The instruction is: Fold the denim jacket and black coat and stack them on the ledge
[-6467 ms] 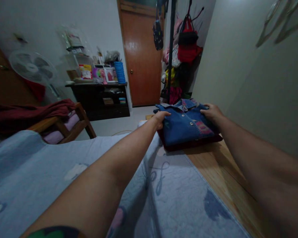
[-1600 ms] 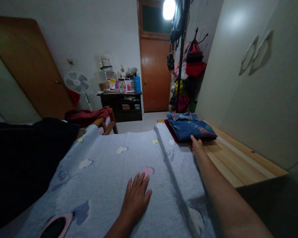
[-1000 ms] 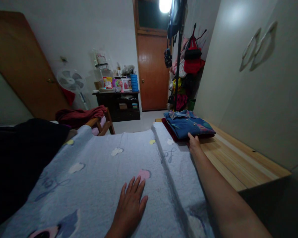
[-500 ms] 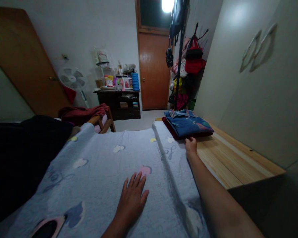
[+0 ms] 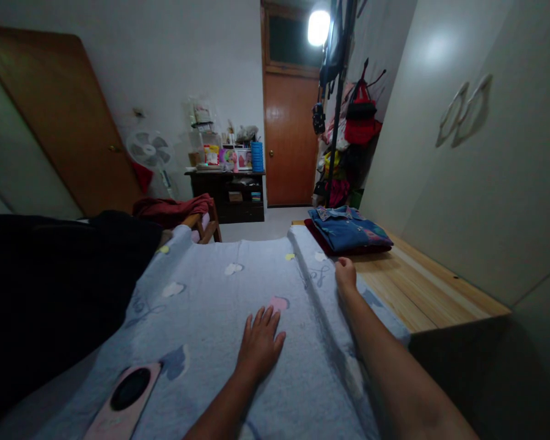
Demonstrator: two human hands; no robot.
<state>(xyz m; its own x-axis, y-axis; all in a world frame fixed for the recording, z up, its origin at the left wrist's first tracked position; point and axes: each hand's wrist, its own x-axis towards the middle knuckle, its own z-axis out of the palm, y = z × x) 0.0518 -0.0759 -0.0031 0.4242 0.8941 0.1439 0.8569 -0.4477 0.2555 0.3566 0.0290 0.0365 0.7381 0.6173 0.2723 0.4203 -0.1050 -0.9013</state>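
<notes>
A pale blue sheet [image 5: 211, 318] with heart prints covers the bed, with a long raised fold running along its right side. My left hand [image 5: 260, 343] lies flat on it, fingers spread, just below a pink heart. Near the sheet's right side, my right hand [image 5: 346, 274] is closed with its fingers curled down at the fabric; what it holds, if anything, is hidden. Just beyond that hand, a folded blue denim garment [image 5: 348, 229] rests on a dark red folded cloth [image 5: 321, 239].
Wooden boards [image 5: 421, 287] run along the right, beside a pale wardrobe [image 5: 476, 183]. A pink phone [image 5: 142, 406] lies at the lower left near a black cloth [image 5: 50, 293]. A fan [image 5: 150, 150] and a dark cabinet [image 5: 206, 198] stand at the back.
The view has shifted, showing more of the phone. My right hand has moved slightly back from the folded clothes, and sheet fabric now covers part of the boards beside it. My left hand stays flat.
</notes>
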